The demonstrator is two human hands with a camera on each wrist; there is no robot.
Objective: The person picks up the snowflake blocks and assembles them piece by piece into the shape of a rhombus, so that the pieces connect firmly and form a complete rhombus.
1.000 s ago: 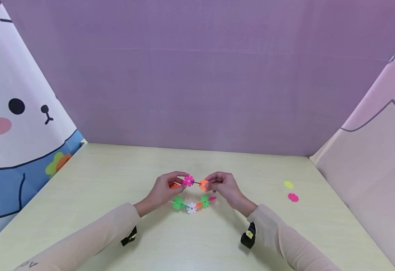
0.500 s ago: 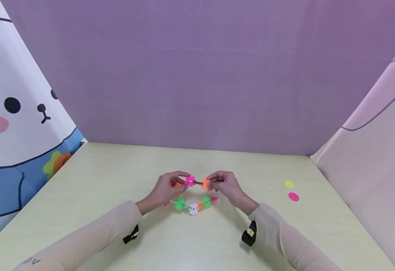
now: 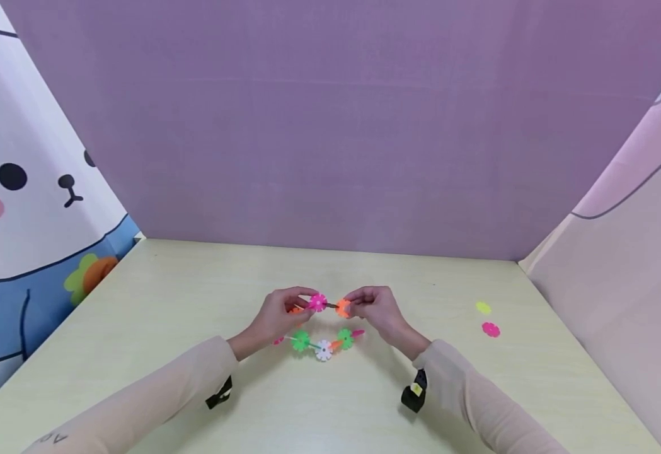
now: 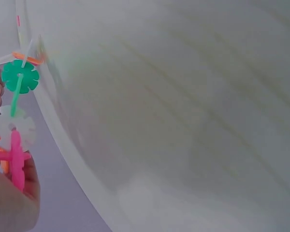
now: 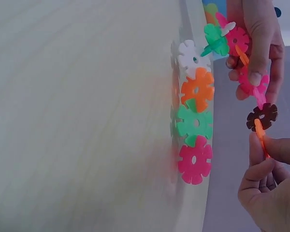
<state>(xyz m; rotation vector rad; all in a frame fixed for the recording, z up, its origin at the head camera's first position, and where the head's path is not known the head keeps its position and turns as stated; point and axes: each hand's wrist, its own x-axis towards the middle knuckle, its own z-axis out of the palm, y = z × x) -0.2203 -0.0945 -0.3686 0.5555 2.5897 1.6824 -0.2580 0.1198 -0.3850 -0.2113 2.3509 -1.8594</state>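
Note:
A chain of slotted plastic snowflake discs hangs in a curve between and below the hands. My left hand point(image 3: 279, 313) pinches a pink snowflake disc point(image 3: 317, 302) in the chain. My right hand point(image 3: 381, 315) pinches an orange snowflake disc point(image 3: 343, 308) between thumb and fingers. Between these two sits a dark brown disc point(image 5: 262, 117), meeting the orange one at its edge in the right wrist view. The lower stretch has a white disc point(image 3: 323, 350), a green disc point(image 3: 345, 338) and a pink end disc point(image 5: 195, 164), close over the table. Part of the chain is hidden behind the left hand.
Two loose discs, one yellow point(image 3: 483, 308) and one pink point(image 3: 491, 330), lie on the pale wooden table point(image 3: 205, 271) at the right. A purple curtain point(image 3: 330, 126) rises behind the table's far edge. Printed cloth panels flank both sides.
Both hands keep their pinch and have barely moved. The dark brown disc between them has turned slightly, showing as a thicker strip than a second ago. The hanging chain has shifted slightly right.

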